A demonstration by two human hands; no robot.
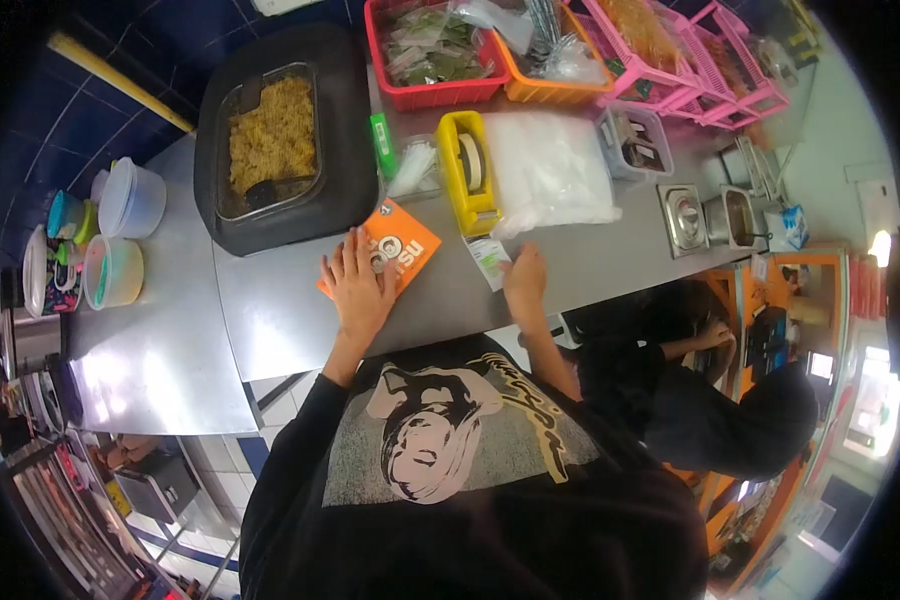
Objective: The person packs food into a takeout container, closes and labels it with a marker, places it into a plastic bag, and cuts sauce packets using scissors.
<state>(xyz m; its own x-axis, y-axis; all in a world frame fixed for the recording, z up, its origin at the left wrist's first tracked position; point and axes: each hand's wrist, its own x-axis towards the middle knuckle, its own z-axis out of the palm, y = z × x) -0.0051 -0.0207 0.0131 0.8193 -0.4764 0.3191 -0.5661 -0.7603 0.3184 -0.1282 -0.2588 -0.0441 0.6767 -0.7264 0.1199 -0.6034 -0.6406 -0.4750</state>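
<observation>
On the steel counter, my left hand (358, 283) lies with spread fingers on top of an orange printed packet (413, 246). My right hand (524, 283) is closed, with its fingertips on the edge of a small white and green paper (487, 262). This paper lies just below a yellow tape dispenser (451, 181). To the right of the dispenser is a stack of clear plastic bags (553, 170). A green box (383, 145) and a clear container of white items (415, 170) stand above the orange packet.
A black tray with yellow-brown food (273, 140) sits at back left. Red (440, 97) and orange (560, 92) baskets line the back, beside pink racks (660, 70). Plastic tubs (132, 198) stand far left. Another person in black (730, 415) is at right.
</observation>
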